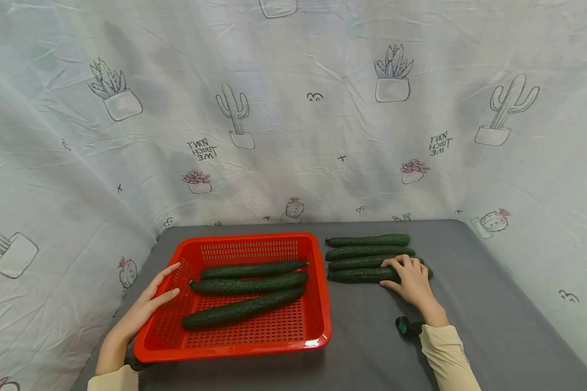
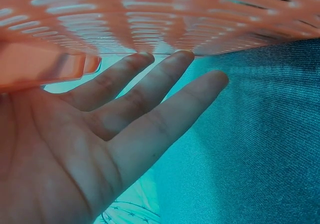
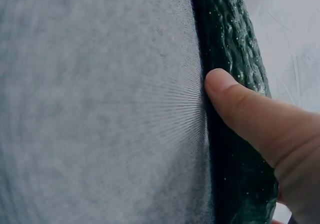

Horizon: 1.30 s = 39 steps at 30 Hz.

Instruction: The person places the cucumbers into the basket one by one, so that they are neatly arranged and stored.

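Observation:
My right hand (image 1: 411, 279) grips the nearest of several dark green cucumbers lying side by side on the table. In the right wrist view, the thumb (image 3: 245, 109) presses the near side of that cucumber (image 3: 232, 39); the other fingers are mostly hidden. At the left, my left hand (image 1: 144, 307) rests at the rim of a red plastic basket (image 1: 323, 304), with thumb and a finger reaching over it. The left wrist view shows three straight fingers (image 2: 165, 121) outside the slotted wall. Inside the basket lie three cucumbers (image 1: 249, 283), apart at places.
A grey cloth (image 1: 367, 336) covers the table. White curtains (image 1: 293, 119) with cactus drawings hang behind it and at both sides. A small black device (image 1: 407, 327) sits at my right wrist. The remaining loose cucumbers (image 1: 369, 240) lie just right of the basket.

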{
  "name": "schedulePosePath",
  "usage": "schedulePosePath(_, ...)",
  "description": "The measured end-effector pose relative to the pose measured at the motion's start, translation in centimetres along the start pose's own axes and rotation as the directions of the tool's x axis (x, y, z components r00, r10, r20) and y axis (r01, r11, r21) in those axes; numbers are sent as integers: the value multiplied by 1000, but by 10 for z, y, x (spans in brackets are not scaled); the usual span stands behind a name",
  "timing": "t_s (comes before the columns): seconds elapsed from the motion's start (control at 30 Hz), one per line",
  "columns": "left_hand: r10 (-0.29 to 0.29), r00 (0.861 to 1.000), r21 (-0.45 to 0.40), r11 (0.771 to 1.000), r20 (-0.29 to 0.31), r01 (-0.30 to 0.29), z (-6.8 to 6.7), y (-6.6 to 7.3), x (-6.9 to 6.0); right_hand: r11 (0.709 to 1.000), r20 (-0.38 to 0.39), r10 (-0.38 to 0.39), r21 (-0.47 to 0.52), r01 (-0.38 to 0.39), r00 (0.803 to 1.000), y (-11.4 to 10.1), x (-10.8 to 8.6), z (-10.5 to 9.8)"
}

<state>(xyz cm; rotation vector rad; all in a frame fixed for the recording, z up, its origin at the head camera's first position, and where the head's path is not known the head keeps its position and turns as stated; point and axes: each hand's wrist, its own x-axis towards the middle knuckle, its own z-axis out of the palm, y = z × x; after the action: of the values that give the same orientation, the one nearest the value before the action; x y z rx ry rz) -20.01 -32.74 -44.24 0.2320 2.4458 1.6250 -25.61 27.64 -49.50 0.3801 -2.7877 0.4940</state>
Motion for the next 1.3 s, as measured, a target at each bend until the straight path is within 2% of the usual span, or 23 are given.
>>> schedulePosePath(0.1, 11, 1000, 60, 998, -17, -10, 0, 0, 0, 1000, -11, -16, -3, 16, 1000, 0, 0, 0)
schedulePosePath(0.3, 4, 1000, 64, 998, -14, -3, 0, 1, -1, 998, -20, -55, -44, 54, 998, 0, -1, -2)
schedulePosePath(0.43, 8, 1000, 56, 998, -15, -7, 0, 1, 1, 997, -5, -60, -58, 60, 998, -2, -2, -6)
schedulePosePath(0.67, -1, 1000, 31, 1000, -8, 1, 1, 0, 1, 999, 6, -18, -43, 18, 1000, -8, 1, -19)
schedulePosePath(0.83, 13, 1000, -8, 1000, 3, -13, 1, -1, 0, 999, 7, -35, -32, 35, 999, -15, 2, -25)
schedulePosePath(1.03, 10, 1000, 55, 998, -10, -9, 2, 0, 0, 991, -84, -105, -91, 97, 991, -23, 4, -28)
schedulePosePath(1.1, 12, 1000, 76, 997, -16, -11, 2, 0, 1, 986, -132, -138, -116, 123, 982, -25, 5, -30)
schedulePosePath(1.3, 15, 1000, 64, 998, -14, -14, 1, -1, 0, 973, -251, -199, -168, 159, 947, -30, 9, -38)
